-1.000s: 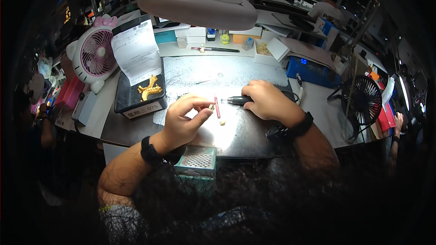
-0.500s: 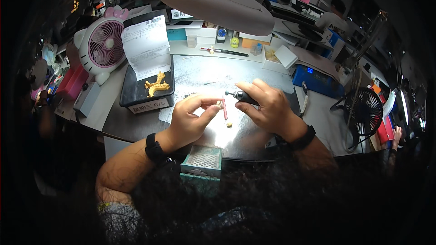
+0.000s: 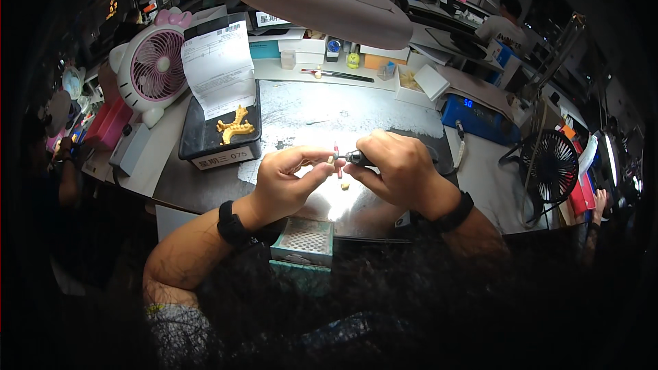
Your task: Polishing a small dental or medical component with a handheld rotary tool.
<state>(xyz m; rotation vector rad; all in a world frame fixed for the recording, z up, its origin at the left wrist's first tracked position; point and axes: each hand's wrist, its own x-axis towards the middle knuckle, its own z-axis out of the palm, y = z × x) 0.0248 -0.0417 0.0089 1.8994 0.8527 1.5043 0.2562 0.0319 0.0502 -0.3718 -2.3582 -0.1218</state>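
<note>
My left hand [image 3: 291,177] pinches a small pale tooth-like piece [image 3: 331,159] between thumb and fingertips. In my right hand [image 3: 401,171] is a black rotary handpiece [image 3: 358,157], its tip pointing left. That tip is right at the pale piece; whether they touch is too small to tell. Behind the fingertips a thin red stick [image 3: 339,173] is partly hidden. Just below it, a small yellowish piece [image 3: 345,186] lies on the bench mat [image 3: 301,106]. Yellow dental models [image 3: 236,127] rest in a black tray [image 3: 221,151] to the left, with a paper sheet [image 3: 218,68] standing in it.
A lamp head [image 3: 322,3] hangs over the bench. A pink-and-white fan [image 3: 161,65] stands left, a black fan [image 3: 550,168] right. At the right back are a blue control box [image 3: 476,120] and a white box [image 3: 415,89]. Below my hands sits a perforated catch tray [image 3: 305,241].
My right hand has moved slightly left, bringing the handpiece tip from a gap up to the pale piece. My left hand keeps its pinch almost in place.
</note>
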